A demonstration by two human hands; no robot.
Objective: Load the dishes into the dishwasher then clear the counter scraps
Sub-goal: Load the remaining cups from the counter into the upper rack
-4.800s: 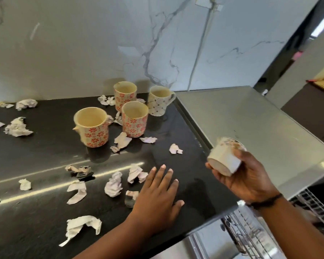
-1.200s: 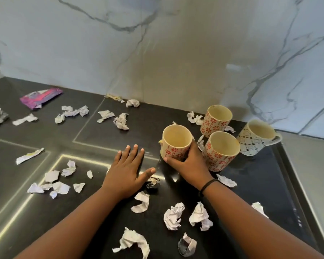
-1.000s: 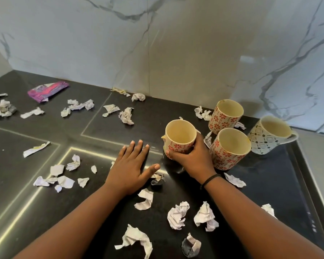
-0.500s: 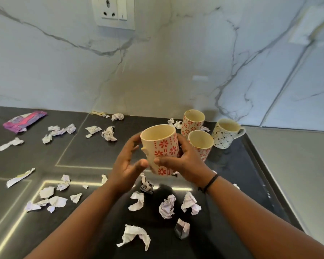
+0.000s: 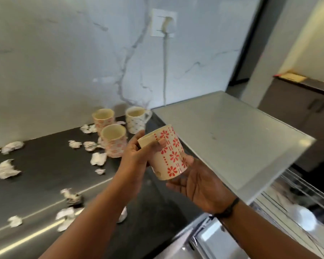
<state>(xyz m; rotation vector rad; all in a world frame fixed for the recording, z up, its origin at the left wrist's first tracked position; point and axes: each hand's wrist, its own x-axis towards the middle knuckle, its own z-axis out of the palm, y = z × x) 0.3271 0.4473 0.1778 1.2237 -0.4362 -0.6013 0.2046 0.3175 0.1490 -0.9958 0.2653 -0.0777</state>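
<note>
A cream mug with red flowers (image 5: 168, 154) is held tilted in the air over the black counter's (image 5: 36, 174) right edge. My left hand (image 5: 136, 156) grips it at the rim, thumb over the lip. My right hand (image 5: 200, 182) lies palm up under the mug's base, fingers nearly straight, thumb against its side. Three more mugs stand at the back of the counter: two with red flowers (image 5: 103, 118) (image 5: 113, 141) and one with a blue pattern (image 5: 136, 119). Crumpled paper scraps (image 5: 5, 170) lie scattered over the counter. The dishwasher's wire rack (image 5: 297, 200) shows at the lower right.
A pale grey appliance top (image 5: 232, 143) adjoins the counter on the right, above the pulled-out rack. Something white (image 5: 305, 219) lies in the rack, blurred. A marble wall with a socket and cord (image 5: 164, 23) backs the counter. Brown cabinets (image 5: 297, 109) stand at the far right.
The mug has left the counter, lifted by my right hand, and travelled right toward the dishwasher. My left hand took hold of its rim, the right slid beneath it. The view swung right.
</note>
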